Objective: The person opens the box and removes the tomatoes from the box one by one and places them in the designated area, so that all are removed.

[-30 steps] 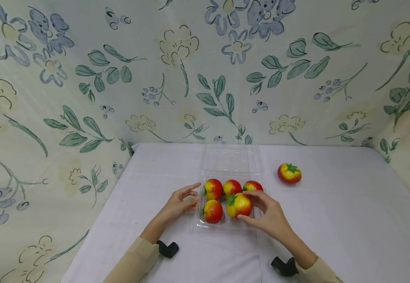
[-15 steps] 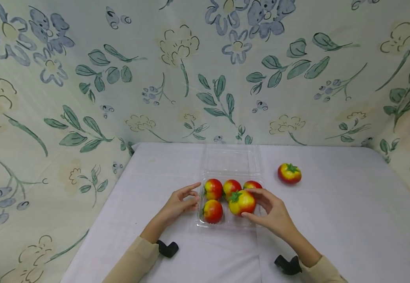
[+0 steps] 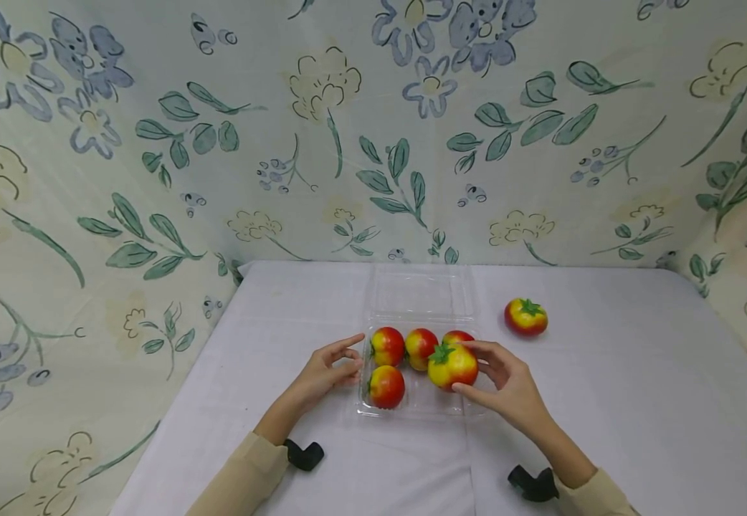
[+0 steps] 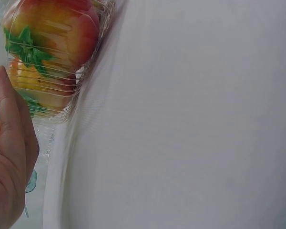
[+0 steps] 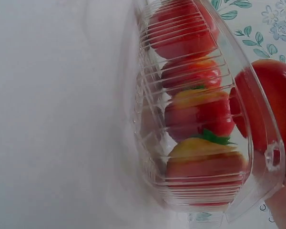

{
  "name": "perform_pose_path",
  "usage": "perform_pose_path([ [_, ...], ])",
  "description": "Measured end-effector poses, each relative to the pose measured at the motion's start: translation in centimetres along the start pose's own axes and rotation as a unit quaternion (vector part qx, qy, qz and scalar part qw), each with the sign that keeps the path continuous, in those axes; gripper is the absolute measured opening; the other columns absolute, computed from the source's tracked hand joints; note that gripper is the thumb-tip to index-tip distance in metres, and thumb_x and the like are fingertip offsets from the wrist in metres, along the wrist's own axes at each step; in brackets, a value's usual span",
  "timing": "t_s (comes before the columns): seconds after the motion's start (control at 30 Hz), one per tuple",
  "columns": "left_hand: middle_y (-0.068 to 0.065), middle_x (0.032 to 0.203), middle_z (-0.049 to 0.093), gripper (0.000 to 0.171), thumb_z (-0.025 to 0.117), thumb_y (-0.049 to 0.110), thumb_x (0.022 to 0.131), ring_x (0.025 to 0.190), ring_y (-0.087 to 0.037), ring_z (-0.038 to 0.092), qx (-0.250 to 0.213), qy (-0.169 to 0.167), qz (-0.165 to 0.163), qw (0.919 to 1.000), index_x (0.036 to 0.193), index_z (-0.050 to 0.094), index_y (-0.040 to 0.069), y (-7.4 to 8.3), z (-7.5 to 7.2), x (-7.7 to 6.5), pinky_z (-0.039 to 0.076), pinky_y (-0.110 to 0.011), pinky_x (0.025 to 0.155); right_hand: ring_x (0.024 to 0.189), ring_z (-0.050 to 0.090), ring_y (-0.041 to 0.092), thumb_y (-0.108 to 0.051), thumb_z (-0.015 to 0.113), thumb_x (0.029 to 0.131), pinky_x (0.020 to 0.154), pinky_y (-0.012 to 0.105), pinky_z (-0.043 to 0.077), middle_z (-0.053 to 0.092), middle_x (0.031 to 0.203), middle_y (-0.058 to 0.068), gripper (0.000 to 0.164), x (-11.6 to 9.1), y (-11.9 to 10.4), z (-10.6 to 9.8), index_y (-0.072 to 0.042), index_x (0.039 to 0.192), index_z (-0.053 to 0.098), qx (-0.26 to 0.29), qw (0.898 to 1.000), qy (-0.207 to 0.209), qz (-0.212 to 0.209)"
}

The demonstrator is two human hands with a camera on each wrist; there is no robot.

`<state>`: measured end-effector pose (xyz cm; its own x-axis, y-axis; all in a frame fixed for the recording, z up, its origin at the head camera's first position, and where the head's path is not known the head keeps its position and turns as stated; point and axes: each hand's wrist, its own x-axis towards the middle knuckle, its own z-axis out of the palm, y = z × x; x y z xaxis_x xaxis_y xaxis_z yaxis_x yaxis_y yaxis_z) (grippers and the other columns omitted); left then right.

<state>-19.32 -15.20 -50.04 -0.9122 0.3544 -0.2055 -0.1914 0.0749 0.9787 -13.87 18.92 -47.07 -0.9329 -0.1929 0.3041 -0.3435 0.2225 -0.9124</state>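
Observation:
My right hand (image 3: 509,383) pinches a red-and-yellow fruit (image 3: 453,367) with a green calyx, much like a tomato, between thumb and fingers. It holds this fruit over the right part of a clear plastic clamshell box (image 3: 425,412); in the right wrist view the held fruit (image 5: 274,105) shows beyond the box rim. Inside the box sit several similar fruits (image 3: 387,387), three along the back and one at front left. The held fruit partly hides the back right one. At the box's left side, my left hand (image 3: 322,373) has its fingers extended beside or against the wall; contact is unclear.
The box lid (image 3: 421,294) lies folded back behind it. One more red-and-yellow fruit (image 3: 525,317) rests on the white tablecloth (image 3: 638,373), right of the lid. A floral cloth (image 3: 373,143) hangs behind the table.
My right hand and its fruit have moved right and slightly back, off the front middle of the box. The left hand stays in place.

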Motion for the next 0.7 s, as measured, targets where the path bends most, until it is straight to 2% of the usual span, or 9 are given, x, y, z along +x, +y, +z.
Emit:
perform_pose_path([
  [0.27,-0.013,0.113,0.056,0.056,0.069,0.018,0.096,0.078,-0.018,0.066,0.004,-0.008,0.008,0.9999,0.148,0.050,0.016,0.0,0.0,0.0,0.057,-0.027,0.081,0.116,0.054,0.004,-0.001,0.084,0.078,0.095,0.019,0.048,0.056,0.131,0.016,0.058,0.0,0.0,-0.5,-0.001,0.129,0.057,0.006,1.000,0.009,0.001],
  [0.43,-0.013,0.113,0.056,0.056,0.069,0.019,0.096,0.078,-0.018,0.066,0.002,-0.007,0.006,1.0000,0.148,0.050,0.017,-0.1,-0.1,0.0,0.057,-0.027,0.081,0.116,0.055,0.005,0.002,0.083,0.078,0.095,0.019,0.048,0.056,0.130,0.017,0.059,0.0,0.2,-0.8,0.000,0.130,0.057,0.008,1.000,0.013,-0.006],
  [0.7,-0.013,0.112,0.056,0.056,0.068,0.018,0.097,0.079,-0.019,0.065,0.006,-0.007,0.006,0.9999,0.149,0.049,0.015,0.0,0.0,0.0,0.057,-0.028,0.082,0.116,0.054,0.002,0.002,0.083,0.078,0.094,0.016,0.047,0.057,0.131,0.019,0.059,-0.1,0.2,-1.6,0.002,0.130,0.056,-0.011,1.000,0.027,-0.006],
])
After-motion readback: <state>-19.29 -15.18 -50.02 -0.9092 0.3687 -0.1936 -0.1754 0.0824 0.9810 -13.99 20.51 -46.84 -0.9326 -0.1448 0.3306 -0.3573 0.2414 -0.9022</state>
